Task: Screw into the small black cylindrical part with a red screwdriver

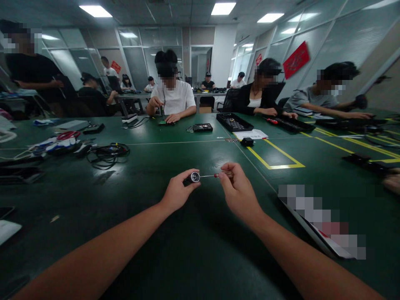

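Note:
Between the thumb and fingers of my left hand (178,192) sits a small round black part (195,177), its open end facing me with a pale, detailed inside. My right hand (239,187) is closed around the clear and red handle of a screwdriver (216,175). Its thin metal shaft points left and the tip meets the right side of the round part's face. Whether the tip sits in a screw is too small to tell. Both hands are held over the green table (146,254).
Coiled black cables (109,155) lie to the left. Ahead are a black box of small parts (203,127), a black tray (234,123) and a small black block (247,141). A partly blurred flat packet (315,227) lies right of my forearm. Several people work around the table.

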The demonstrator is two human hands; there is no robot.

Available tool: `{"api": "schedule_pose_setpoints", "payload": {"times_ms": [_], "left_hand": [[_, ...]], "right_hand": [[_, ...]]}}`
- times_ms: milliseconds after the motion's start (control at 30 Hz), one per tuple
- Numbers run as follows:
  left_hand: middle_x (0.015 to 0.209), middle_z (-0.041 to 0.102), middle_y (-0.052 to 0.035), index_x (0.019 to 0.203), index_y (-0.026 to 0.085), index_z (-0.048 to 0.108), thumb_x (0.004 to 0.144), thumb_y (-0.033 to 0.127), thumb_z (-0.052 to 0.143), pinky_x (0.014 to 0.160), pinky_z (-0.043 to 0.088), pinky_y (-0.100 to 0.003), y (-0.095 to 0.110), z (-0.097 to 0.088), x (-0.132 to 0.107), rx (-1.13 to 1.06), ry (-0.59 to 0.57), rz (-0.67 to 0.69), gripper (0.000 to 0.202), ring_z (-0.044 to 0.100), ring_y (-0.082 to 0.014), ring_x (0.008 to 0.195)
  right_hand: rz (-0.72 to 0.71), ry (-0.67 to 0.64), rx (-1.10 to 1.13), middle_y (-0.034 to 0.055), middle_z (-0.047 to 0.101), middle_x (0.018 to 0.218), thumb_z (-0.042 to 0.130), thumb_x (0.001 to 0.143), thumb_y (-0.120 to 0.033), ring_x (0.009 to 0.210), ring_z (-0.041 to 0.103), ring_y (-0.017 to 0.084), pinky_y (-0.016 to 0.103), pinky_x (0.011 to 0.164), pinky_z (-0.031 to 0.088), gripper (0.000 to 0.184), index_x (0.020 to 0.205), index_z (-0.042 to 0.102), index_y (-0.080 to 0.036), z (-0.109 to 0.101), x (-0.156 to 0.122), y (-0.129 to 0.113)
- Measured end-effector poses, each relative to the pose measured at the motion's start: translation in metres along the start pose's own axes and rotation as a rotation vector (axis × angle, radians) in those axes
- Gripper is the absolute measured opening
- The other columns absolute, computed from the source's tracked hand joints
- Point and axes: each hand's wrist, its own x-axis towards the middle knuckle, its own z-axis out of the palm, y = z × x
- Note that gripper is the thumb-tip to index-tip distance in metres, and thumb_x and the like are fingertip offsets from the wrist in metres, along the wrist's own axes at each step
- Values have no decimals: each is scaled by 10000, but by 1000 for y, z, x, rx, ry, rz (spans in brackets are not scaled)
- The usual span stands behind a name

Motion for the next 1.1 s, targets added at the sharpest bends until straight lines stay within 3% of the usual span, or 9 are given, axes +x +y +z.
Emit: {"api": "schedule_pose_setpoints", "payload": {"times_ms": [67, 167, 367, 567, 700, 800, 967, 1100], "left_hand": [[1268, 729, -82, 1222, 200, 725, 827, 169, 747, 1133, 444, -455, 0, 0, 0, 5, -5, 11, 396, 653, -257, 1229], [1255, 735, -78, 1212, 209, 729, 817, 160, 755, 1133, 445, -475, 0, 1, -1, 19, -10, 21, 399, 662, -261, 1215], [1238, 740, -73, 1208, 210, 723, 825, 154, 748, 1118, 463, -473, 3, 1, -2, 44, -29, 26, 388, 669, -259, 1201], [1256, 731, -79, 1229, 200, 709, 844, 147, 731, 1103, 474, -446, 4, 2, -3, 83, -27, 52, 389, 663, -255, 1211], [1265, 725, -78, 1238, 212, 700, 870, 161, 718, 1085, 481, -447, 6, -1, -2, 148, -26, 131, 373, 659, -254, 1209], [1235, 735, -71, 1213, 232, 708, 878, 175, 723, 1074, 474, -464, 7, -2, 1, 236, -52, 216, 341, 663, -259, 1189], [1233, 732, -74, 1223, 238, 697, 881, 187, 730, 1057, 477, -464, 4, -3, 3, 268, -54, 221, 347, 662, -260, 1178], [1235, 728, -73, 1242, 237, 685, 884, 196, 730, 1051, 479, -465, 1, -4, 2, 246, -34, 223, 364, 657, -259, 1178]], "right_hand": [[1, -9, 22, 29, 656, 874, 504, 976, -388, 768, 616, 206, 339, 687, 451, 172, 1044, 551, -237, -1, 0, 0], [26, -22, -4, 4, 608, 758, 422, 1022, -472, 689, 576, 195, 331, 635, 424, 295, 961, 597, -243, -2, 1, -2], [9, 35, 76, 11, 653, 820, 505, 988, -409, 727, 614, 205, 340, 662, 466, 252, 1166, 558, -239, -1, 1, 0], [-5, 42, 113, 25, 671, 816, 453, 1021, -459, 778, 638, 202, 354, 751, 488, 273, 984, 610, -238, 4, -2, -1], [153, 76, 362, 15, 639, 748, 532, 959, -526, 700, 620, 200, 363, 704, 521, 301, 903, 595, -237, 5, 8, 6], [362, -39, 591, -17, 535, 594, 570, 903, -580, 534, 533, 181, 373, 597, 526, 363, 789, 553, -236, 2, 17, 12], [219, 143, 469, -6, 607, 713, 583, 908, -552, 643, 592, 182, 340, 628, 528, 312, 862, 575, -244, 0, 19, 13], [133, 128, 326, -4, 631, 752, 527, 961, -511, 674, 604, 176, 344, 675, 516, 280, 901, 573, -241, 1, 14, 12]]}}
